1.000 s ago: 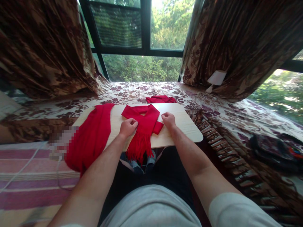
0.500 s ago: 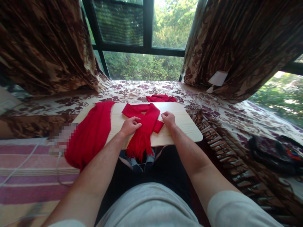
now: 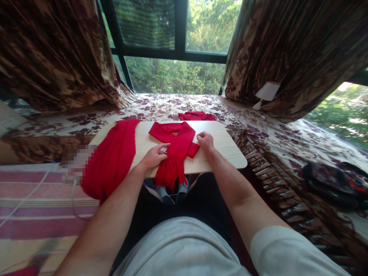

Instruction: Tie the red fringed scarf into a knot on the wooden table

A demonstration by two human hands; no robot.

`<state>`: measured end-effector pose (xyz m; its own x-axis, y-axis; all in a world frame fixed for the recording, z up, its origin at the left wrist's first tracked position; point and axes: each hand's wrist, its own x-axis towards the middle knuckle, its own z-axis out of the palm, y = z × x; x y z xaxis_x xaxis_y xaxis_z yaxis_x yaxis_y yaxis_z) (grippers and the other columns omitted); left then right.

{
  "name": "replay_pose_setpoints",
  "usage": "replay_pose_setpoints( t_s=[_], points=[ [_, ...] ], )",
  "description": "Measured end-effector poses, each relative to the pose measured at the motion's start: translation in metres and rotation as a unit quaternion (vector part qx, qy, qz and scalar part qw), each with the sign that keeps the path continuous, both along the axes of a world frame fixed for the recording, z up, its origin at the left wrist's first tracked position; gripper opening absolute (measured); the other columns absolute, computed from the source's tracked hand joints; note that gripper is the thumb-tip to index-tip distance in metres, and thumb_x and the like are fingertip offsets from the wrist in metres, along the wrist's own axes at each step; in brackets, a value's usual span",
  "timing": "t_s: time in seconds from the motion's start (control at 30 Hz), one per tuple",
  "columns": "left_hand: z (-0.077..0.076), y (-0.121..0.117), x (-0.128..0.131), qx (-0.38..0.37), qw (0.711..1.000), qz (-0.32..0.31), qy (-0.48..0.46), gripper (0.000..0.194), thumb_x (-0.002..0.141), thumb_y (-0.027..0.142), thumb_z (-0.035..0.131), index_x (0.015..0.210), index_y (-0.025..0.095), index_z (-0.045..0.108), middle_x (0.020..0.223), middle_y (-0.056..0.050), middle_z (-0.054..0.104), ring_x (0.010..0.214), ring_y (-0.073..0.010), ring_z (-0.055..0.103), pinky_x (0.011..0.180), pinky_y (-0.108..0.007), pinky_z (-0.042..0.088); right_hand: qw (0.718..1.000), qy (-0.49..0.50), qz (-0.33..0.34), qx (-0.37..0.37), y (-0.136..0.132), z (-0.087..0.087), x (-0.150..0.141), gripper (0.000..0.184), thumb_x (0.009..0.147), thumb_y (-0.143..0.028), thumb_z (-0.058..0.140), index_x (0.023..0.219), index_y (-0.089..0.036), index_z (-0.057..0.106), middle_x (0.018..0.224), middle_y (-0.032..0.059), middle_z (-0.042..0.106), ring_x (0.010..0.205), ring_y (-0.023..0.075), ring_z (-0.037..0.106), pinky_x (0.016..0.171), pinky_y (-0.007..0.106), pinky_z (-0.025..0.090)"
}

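Note:
A red fringed scarf (image 3: 179, 143) lies on the small wooden table (image 3: 222, 147), one end crossed over the other to leave a loop at the top. Its fringe hangs over the near edge. My left hand (image 3: 155, 156) is at the scarf's left edge just above the fringe, thumb and index finger apart, fingertips touching the cloth. To the right of the crossing, my right hand (image 3: 205, 142) rests closed, fingers curled, with nothing visible in it. The short end of the scarf pokes out beside it.
Another red cloth (image 3: 117, 153) drapes over the table's left side. More red fabric (image 3: 197, 115) lies behind the table on the floral window seat (image 3: 158, 101). A white lamp (image 3: 267, 92) stands at the right, and a black bag (image 3: 330, 184) lies nearer. A striped bed cover (image 3: 23, 203) is at left.
My left hand has slid down and left from the scarf's middle to its edge, its thumb and index finger spreading. The right hand stays closed beside the scarf. The view has tilted slightly.

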<state>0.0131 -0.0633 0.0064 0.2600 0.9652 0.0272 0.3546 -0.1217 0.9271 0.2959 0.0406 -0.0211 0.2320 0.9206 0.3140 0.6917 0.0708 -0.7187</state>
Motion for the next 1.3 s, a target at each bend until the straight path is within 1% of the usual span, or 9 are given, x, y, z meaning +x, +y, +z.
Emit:
replay_pose_setpoints(
  t_s=[0.17, 0.23, 0.37, 0.47, 0.6, 0.7, 0.97, 1.17, 1.3],
  points=[
    [0.001, -0.02, 0.0, 0.043, 0.985, 0.137, 0.094, 0.064, 0.075, 0.033, 0.063, 0.137, 0.015, 0.061, 0.056, 0.004, 0.059, 0.047, -0.0123, 0.049, 0.05, -0.024, 0.036, 1.0, 0.024, -0.014, -0.002, -0.007, 0.009, -0.004, 0.021, 0.079, -0.026, 0.056, 0.085, -0.019, 0.074, 0.085, 0.0035, 0.076, 0.083, 0.0188, 0.066, 0.081, 0.029, 0.049],
    [-0.001, -0.027, -0.001, 0.016, 0.985, 0.145, 0.095, 0.062, 0.076, 0.039, 0.066, 0.133, 0.015, 0.063, 0.059, 0.002, 0.063, 0.047, -0.0136, 0.053, 0.049, -0.025, 0.039, 0.999, 0.031, -0.006, 0.021, -0.019, 0.015, -0.009, 0.022, 0.08, -0.025, 0.055, 0.09, -0.018, 0.075, 0.086, 0.004, 0.075, 0.082, 0.019, 0.066, 0.08, 0.029, 0.05],
    [-0.005, -0.032, -0.003, -0.04, 0.993, 0.103, 0.052, 0.054, 0.072, 0.046, 0.072, 0.116, 0.015, 0.07, 0.062, 0.0, 0.067, 0.049, -0.0155, 0.059, 0.045, -0.024, 0.039, 0.983, -0.034, 0.172, 0.055, -0.064, 0.024, -0.023, 0.028, 0.081, -0.018, 0.054, 0.098, -0.018, 0.075, 0.094, 0.0044, 0.073, 0.082, 0.018, 0.065, 0.081, 0.028, 0.051],
    [-0.006, -0.026, -0.001, -0.052, 0.994, 0.086, 0.029, 0.042, 0.067, 0.043, 0.077, 0.098, 0.015, 0.073, 0.064, -0.003, 0.069, 0.055, -0.0185, 0.064, 0.047, -0.025, 0.042, 0.933, -0.143, 0.33, 0.025, -0.101, 0.033, -0.03, 0.043, 0.078, -0.01, 0.054, 0.112, -0.025, 0.076, 0.117, 0.0056, 0.068, 0.099, 0.0198, 0.065, 0.093, 0.03, 0.05],
    [-0.01, -0.016, 0.002, -0.047, 0.995, 0.085, 0.03, 0.025, 0.063, 0.034, 0.078, 0.078, 0.016, 0.072, 0.062, -0.003, 0.069, 0.06, -0.0205, 0.066, 0.051, -0.025, 0.045, 0.876, -0.242, 0.416, 0.019, -0.131, 0.047, -0.039, 0.063, 0.078, -0.005, 0.052, 0.133, -0.033, 0.066, 0.151, 0.003, 0.045, 0.124, 0.0205, 0.058, 0.105, 0.03, 0.046],
    [-0.012, -0.013, -0.001, -0.046, 0.995, 0.079, 0.037, 0.02, 0.064, 0.034, 0.075, 0.072, 0.016, 0.071, 0.059, -0.002, 0.067, 0.057, -0.0186, 0.063, 0.05, -0.025, 0.042, 0.848, -0.276, 0.452, 0.008, -0.137, 0.056, -0.046, 0.061, 0.08, -0.007, 0.052, 0.132, -0.035, 0.066, 0.158, -0.0012, 0.037, 0.13, 0.0208, 0.055, 0.109, 0.031, 0.043],
    [-0.009, -0.013, -0.004, -0.056, 0.997, 0.051, 0.034, 0.024, 0.064, 0.037, 0.072, 0.07, 0.014, 0.069, 0.059, 0.0, 0.064, 0.055, -0.0138, 0.056, 0.051, -0.023, 0.038, 0.821, -0.265, 0.505, 0.018, -0.124, 0.062, -0.056, 0.026, 0.081, -0.011, 0.062, 0.099, -0.023, 0.076, 0.134, 0.0046, 0.064, 0.11, 0.0202, 0.066, 0.094, 0.029, 0.051],
    [-0.004, -0.016, -0.003, -0.07, 0.995, 0.051, 0.055, 0.027, 0.065, 0.039, 0.07, 0.072, 0.014, 0.069, 0.055, 0.002, 0.06, 0.048, -0.0109, 0.046, 0.047, -0.022, 0.032, 0.865, -0.167, 0.466, 0.082, -0.124, 0.054, -0.066, 0.022, 0.085, -0.012, 0.063, 0.102, -0.02, 0.076, 0.112, 0.007, 0.071, 0.105, 0.0175, 0.067, 0.094, 0.026, 0.05],
    [-0.004, -0.017, -0.004, -0.053, 0.996, 0.043, 0.057, 0.025, 0.068, 0.039, 0.069, 0.071, 0.014, 0.071, 0.059, 0.001, 0.063, 0.051, -0.0111, 0.048, 0.048, -0.022, 0.032, 0.818, -0.167, 0.546, 0.067, -0.142, 0.049, -0.072, 0.022, 0.081, -0.018, 0.071, 0.102, -0.019, 0.077, 0.106, 0.0074, 0.074, 0.097, 0.019, 0.069, 0.089, 0.027, 0.053]
  ],
)
